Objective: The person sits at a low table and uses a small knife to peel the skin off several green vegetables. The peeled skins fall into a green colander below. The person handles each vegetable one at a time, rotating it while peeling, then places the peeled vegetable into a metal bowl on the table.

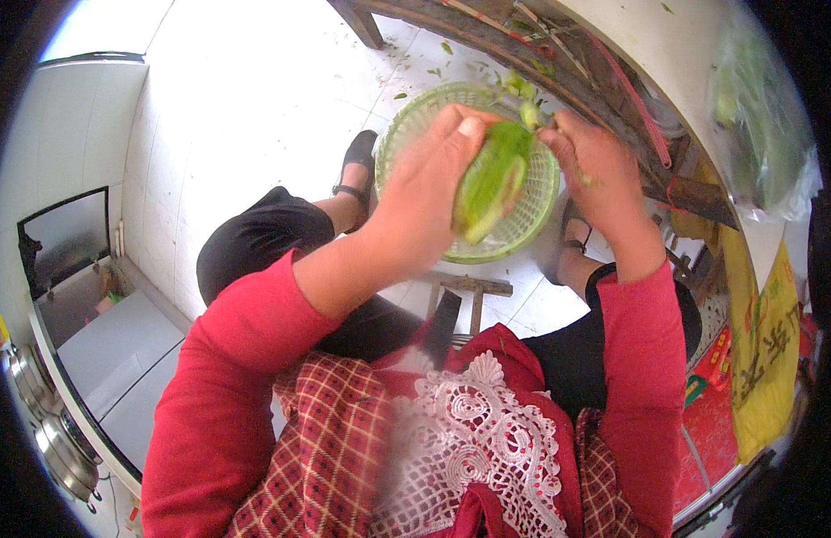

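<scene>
My left hand (pixel 422 181) grips a long green vegetable (pixel 494 181), perhaps a gourd, tilted above a light green plastic basket (pixel 469 255). Its surface is bright green with paler patches, and its lower end looks whitish green. Just to its right, my right hand (pixel 593 171) is curled, thumb and fingers pinched around a strip of green peel (pixel 531 116). Motion blurs this hand, and whether a tool sits inside it cannot be seen. More light green pieces (pixel 516 86) show at the basket's far rim.
Green scraps (pixel 446 48) litter the white tiled floor (pixel 254 101). A small wooden stool (pixel 469 284) stands between my knees. At right are a wooden frame (pixel 704 200), a tabletop bearing a plastic bag of greens (pixel 758 134), and a yellow bag (pixel 765 376) with writing. Metal pots (pixel 65 457) stand at left.
</scene>
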Motion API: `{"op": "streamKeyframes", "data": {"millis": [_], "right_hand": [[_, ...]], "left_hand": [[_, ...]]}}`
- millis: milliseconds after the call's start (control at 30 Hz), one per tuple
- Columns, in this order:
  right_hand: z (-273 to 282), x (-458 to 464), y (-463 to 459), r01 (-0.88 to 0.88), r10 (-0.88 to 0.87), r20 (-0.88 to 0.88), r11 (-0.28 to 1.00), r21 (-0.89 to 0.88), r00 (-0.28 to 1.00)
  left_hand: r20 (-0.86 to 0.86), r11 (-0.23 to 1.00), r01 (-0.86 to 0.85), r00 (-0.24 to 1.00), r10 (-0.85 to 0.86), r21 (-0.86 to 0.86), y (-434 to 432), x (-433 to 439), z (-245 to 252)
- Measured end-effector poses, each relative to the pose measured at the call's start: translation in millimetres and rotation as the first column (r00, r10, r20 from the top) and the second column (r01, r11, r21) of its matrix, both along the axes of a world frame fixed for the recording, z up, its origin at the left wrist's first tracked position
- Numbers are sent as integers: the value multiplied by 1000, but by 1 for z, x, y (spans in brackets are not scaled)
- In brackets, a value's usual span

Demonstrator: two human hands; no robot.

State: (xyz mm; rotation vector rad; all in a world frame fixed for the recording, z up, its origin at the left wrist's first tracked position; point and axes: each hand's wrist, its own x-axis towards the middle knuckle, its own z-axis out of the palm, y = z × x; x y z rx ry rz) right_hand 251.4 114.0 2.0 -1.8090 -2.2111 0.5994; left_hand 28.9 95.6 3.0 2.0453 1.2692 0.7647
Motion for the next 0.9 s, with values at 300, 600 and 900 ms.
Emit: {"op": "streamKeyframes", "data": {"millis": [300,600,900], "right_hand": [[13,-14,-28,-136,158,-357,987,84,921],[-3,-3,-10,73,-63,-348,997,14,935],[5,-3,-4,114,-115,-163,993,-17,980]], "left_hand": [[-1,989,-40,999,41,145,1,3,5],[158,999,29,987,-23,-36,9,-1,12],[452,927,176,892,-7,-332,7,0,20]]}}
